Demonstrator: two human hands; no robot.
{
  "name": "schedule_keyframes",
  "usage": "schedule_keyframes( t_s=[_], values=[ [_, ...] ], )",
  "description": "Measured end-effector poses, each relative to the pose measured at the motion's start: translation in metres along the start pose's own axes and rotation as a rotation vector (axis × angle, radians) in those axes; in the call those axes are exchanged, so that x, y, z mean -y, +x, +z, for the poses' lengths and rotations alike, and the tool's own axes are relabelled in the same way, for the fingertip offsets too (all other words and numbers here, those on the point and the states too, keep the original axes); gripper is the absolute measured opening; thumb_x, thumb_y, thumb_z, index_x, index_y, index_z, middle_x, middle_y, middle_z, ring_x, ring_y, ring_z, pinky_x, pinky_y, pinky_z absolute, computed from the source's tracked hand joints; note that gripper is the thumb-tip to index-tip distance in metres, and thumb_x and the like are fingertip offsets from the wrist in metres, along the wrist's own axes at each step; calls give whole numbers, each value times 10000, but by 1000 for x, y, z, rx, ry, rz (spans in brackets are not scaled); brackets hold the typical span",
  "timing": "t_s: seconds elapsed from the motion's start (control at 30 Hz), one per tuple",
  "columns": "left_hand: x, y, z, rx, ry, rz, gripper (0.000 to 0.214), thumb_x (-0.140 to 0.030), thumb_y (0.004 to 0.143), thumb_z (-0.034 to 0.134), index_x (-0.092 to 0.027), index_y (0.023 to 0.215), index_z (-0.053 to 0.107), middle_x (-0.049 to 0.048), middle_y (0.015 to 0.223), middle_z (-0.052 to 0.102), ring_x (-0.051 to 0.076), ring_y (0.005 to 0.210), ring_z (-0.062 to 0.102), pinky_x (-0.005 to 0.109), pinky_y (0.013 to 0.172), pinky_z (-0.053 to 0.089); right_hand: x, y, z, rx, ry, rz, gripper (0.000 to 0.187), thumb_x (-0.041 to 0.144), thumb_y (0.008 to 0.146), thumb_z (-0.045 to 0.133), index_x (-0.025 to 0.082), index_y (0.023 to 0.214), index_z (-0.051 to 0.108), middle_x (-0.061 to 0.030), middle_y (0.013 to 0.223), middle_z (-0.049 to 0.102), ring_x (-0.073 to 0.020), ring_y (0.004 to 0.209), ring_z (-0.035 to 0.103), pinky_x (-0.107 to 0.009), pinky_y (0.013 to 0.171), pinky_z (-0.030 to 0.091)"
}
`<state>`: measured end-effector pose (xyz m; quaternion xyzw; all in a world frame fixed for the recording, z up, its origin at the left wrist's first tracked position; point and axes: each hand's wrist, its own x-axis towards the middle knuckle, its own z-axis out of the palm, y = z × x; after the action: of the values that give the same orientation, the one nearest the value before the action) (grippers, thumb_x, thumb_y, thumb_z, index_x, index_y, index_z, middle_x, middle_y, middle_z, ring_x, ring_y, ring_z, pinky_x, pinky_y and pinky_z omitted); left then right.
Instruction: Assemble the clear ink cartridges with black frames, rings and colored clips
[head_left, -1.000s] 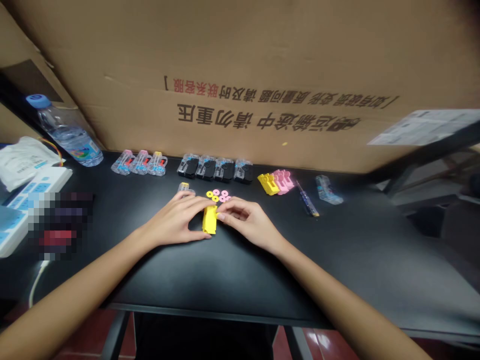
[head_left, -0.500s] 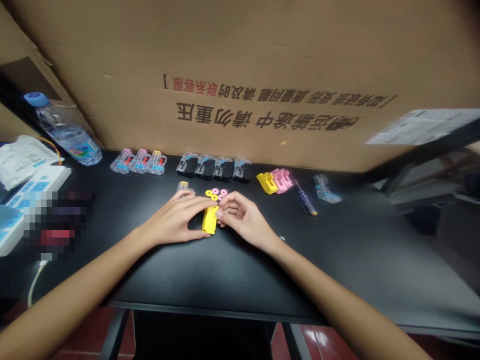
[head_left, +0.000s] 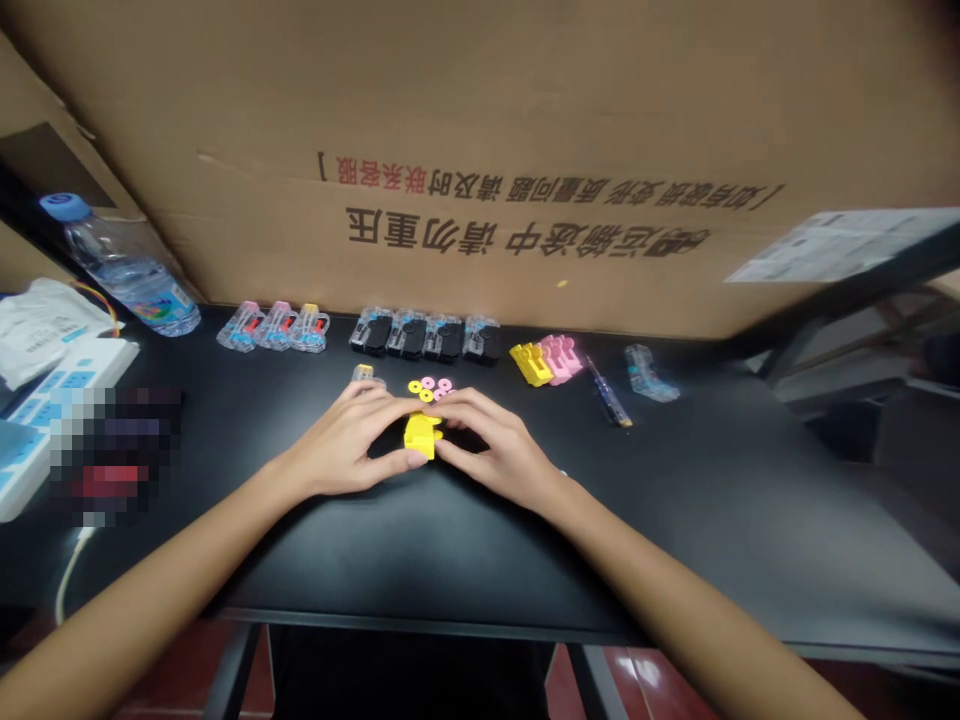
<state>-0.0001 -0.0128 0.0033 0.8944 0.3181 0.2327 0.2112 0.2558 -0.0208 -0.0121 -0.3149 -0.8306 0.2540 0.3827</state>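
Between my hands, just above the black table, is a small yellow plastic part (head_left: 420,440). My left hand (head_left: 364,435) grips its left side, thumb at the lower edge and fingers along the top. My right hand (head_left: 491,440) closes on its right side, fingertips at the top and thumb at the lower right. Right behind the fingers lie several small yellow and pink rings (head_left: 427,385). A clear part with a yellow top (head_left: 367,374) sits partly hidden behind my left hand.
Along the back stand clear cases (head_left: 274,327), black-and-clear cases (head_left: 425,335), and yellow and pink parts (head_left: 546,360). A screwdriver (head_left: 609,392) and a clear piece (head_left: 651,374) lie to the right. At left are a water bottle (head_left: 131,275) and a power strip (head_left: 90,370). Behind rises a cardboard box (head_left: 525,90).
The yellow part has been turned and tilted between my hands. My right fingers have stretched from a pinch to reach over its top, with the thumb moved lower on its side.
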Motion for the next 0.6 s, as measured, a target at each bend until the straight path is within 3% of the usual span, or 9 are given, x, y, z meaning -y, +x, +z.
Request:
schedule_keyframes(
  t_s=[0.2,0.3,0.43,0.6],
  values=[
    [1,0,3,-77,66,15,748,-495,1008,705,-233,1626,375,145,1575,605,306,1360,635,477,1199,426,2,4,3,-57,62,205,125,327,963,761,205,986,760,-28,829,703,-176,689,641,-315,667,546],
    [0,1,4,-96,93,40,711,-456,1012,710,-246,1614,396,143,1602,579,302,1462,569,462,1207,425,4,5,5,-40,97,264,166,358,972,745,198,928,762,-25,798,703,-168,655,615,-304,639,521],
    [1,0,4,-117,90,14,700,-473,985,738,-239,1579,451,142,1567,613,309,1437,591,471,1192,431,4,6,-1,-12,44,239,218,362,1029,675,197,926,774,-37,814,725,-175,678,629,-306,642,504],
    [5,0,4,-90,135,-62,696,-523,950,765,-236,1536,523,127,1492,673,329,1372,618,520,1219,372,-4,7,-22,-99,-137,184,357,329,1104,547,187,882,787,-71,890,733,-194,749,696,-335,703,518]
  ],
)
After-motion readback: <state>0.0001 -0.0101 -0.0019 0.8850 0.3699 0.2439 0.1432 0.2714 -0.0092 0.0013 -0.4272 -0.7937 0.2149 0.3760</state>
